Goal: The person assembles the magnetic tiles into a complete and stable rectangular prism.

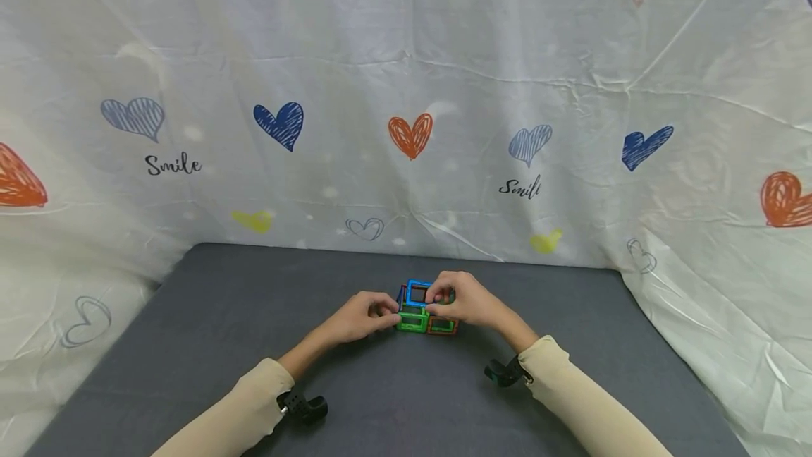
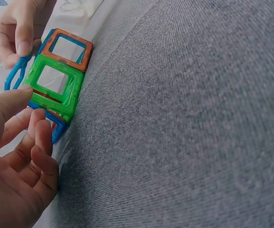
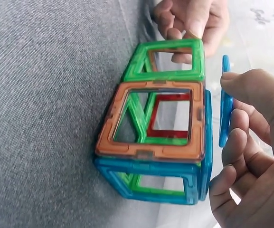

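Observation:
A block of magnetic square tiles stands on the grey surface, with a green tile [image 3: 198,59] and an orange tile [image 3: 170,152] side by side along its near face. Blue tiles [image 3: 146,168] form its end, and a red tile [image 3: 158,114] shows through the orange frame. My left hand [image 1: 364,316] pinches the block's left end, thumb at the green tile's upper corner and fingers by the blue side. Above the block, my right hand [image 1: 468,300] pinches a loose blue square tile [image 3: 224,118] between thumb and fingers; a small gap separates it from the block in the right wrist view.
The dark grey table cover [image 1: 254,302] spreads around the block. Behind it hangs a white curtain [image 1: 355,182] printed with hearts and words. Each wrist wears a black strapped device, on the left [image 1: 304,407] and the right [image 1: 504,372].

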Demonstrator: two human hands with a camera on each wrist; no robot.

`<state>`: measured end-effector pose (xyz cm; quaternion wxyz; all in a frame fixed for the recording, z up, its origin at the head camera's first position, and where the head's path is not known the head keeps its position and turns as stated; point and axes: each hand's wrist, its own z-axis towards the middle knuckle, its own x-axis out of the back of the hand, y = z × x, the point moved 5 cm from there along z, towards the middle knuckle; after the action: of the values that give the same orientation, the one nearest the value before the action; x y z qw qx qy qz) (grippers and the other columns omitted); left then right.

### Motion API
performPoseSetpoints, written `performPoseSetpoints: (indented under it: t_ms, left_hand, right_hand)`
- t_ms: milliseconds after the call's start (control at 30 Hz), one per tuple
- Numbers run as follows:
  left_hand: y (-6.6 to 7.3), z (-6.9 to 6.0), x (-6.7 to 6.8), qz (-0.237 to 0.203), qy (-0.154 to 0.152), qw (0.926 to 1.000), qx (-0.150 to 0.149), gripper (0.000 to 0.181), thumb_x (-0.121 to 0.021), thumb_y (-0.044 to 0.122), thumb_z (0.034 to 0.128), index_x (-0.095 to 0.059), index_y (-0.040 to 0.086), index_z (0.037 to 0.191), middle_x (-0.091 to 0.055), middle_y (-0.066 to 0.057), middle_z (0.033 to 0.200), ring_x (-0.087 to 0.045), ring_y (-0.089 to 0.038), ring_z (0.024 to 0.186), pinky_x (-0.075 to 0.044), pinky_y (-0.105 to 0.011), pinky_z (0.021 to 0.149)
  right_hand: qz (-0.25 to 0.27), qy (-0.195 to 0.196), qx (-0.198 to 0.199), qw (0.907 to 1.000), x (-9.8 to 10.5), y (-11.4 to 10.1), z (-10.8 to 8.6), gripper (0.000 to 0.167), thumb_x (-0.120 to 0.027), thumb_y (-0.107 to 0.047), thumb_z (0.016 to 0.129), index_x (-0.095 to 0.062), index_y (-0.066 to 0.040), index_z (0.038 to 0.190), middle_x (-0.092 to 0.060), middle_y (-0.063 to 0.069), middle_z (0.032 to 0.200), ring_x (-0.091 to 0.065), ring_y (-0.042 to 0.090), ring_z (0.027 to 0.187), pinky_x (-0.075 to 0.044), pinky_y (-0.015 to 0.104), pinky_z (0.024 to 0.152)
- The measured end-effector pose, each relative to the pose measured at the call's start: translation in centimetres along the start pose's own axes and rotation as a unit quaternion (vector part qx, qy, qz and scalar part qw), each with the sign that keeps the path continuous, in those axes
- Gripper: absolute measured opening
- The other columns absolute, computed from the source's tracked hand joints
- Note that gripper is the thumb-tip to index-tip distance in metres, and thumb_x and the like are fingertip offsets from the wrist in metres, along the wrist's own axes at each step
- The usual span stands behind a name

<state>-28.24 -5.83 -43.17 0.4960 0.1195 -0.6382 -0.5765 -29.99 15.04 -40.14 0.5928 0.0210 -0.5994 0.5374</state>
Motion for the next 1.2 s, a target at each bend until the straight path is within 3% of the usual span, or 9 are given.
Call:
performPoseSetpoints:
  t_ms: [133,267,400,533,700,900,1067,1200]
  left_hand:
    - [1.0,-0.2,0.1,-0.007,-0.007,0.9999,-0.006,0.016,-0.065,0.0,0.0993,-0.067,-0.01,0.111,-0.067,-0.02,0.09,-0.063,-0.033,0.075,-0.049,-0.028,0.061]
    - [-0.6,0.2,-0.3,-0.009,-0.008,0.9999,0.002,0.017,-0.064,0.003,0.1004,-0.068,-0.008,0.112,-0.068,-0.019,0.091,-0.063,-0.035,0.077,-0.049,-0.029,0.06]
    - [-2.4,0.7,-0.5,-0.003,-0.006,1.0,0.001,0.018,-0.065,0.007,0.101,-0.069,-0.006,0.113,-0.069,-0.014,0.09,-0.063,-0.03,0.075,-0.05,-0.029,0.059]
    - [-2.8,0.9,-0.5,-0.004,-0.009,0.9999,-0.004,0.019,-0.067,0.012,0.1007,-0.07,-0.002,0.113,-0.069,-0.006,0.089,-0.063,-0.021,0.073,-0.051,-0.03,0.059]
    - [-2.8,1.0,0.0,-0.007,-0.006,0.9999,-0.009,0.021,-0.069,0.016,0.1,-0.07,0.001,0.114,-0.068,-0.002,0.088,-0.065,-0.022,0.074,-0.054,-0.034,0.06]
    - [-2.9,1.2,0.6,-0.017,0.032,0.9993,0.011,0.029,-0.069,0.018,0.1006,-0.063,-0.002,0.12,-0.067,-0.003,0.092,-0.067,-0.029,0.077,-0.055,-0.038,0.059]
    - [-2.8,1.6,0.5,-0.027,0.054,0.9982,0.01,0.038,-0.07,0.018,0.1,-0.057,0.0,0.13,-0.068,-0.007,0.096,-0.068,-0.03,0.072,-0.051,-0.034,0.055]
    - [-2.6,1.9,0.3,-0.031,0.06,0.9977,0.002,0.039,-0.07,0.018,0.0998,-0.056,0.006,0.134,-0.068,-0.008,0.098,-0.067,-0.03,0.068,-0.049,-0.033,0.054]
  right_hand:
    - [-0.011,-0.014,-0.012,0.9998,-0.4,-0.2,0.3,0.004,-0.079,-0.012,0.091,-0.076,-0.015,0.09,-0.059,-0.009,0.084,-0.054,0.011,0.074,-0.049,0.03,0.066]
    - [-0.022,-0.028,-0.023,0.9991,-0.7,-0.5,0.5,0.004,-0.08,-0.014,0.091,-0.076,-0.014,0.089,-0.058,-0.009,0.083,-0.053,0.01,0.073,-0.049,0.029,0.066]
    - [-0.026,-0.032,-0.022,0.9989,-0.6,-0.6,0.6,0.004,-0.08,-0.014,0.091,-0.076,-0.014,0.09,-0.058,-0.009,0.084,-0.053,0.009,0.073,-0.049,0.03,0.066]
    - [-0.022,-0.027,-0.022,0.9992,-0.2,-0.5,0.4,0.004,-0.08,-0.015,0.091,-0.077,-0.013,0.094,-0.06,-0.01,0.086,-0.055,0.009,0.076,-0.05,0.03,0.068]
    - [0.005,0.012,-0.033,0.9994,1.5,0.1,-0.3,0.011,-0.08,-0.015,0.092,-0.077,-0.009,0.101,-0.062,-0.008,0.089,-0.056,0.014,0.078,-0.05,0.032,0.069]
    - [0.06,0.081,-0.048,0.9937,3.5,2.0,-2.5,0.018,-0.08,-0.009,0.09,-0.074,-0.008,0.107,-0.062,0.002,0.091,-0.055,0.02,0.075,-0.048,0.033,0.065]
    - [0.074,0.094,-0.044,0.9918,3.5,3.3,-4.3,0.024,-0.08,-0.004,0.089,-0.072,-0.004,0.112,-0.064,0.01,0.094,-0.055,0.024,0.074,-0.047,0.031,0.063]
    - [0.08,0.101,-0.045,0.9906,3.0,3.9,-5.0,0.02,-0.079,-0.005,0.09,-0.073,-0.002,0.109,-0.064,0.008,0.09,-0.054,0.023,0.07,-0.046,0.029,0.06]
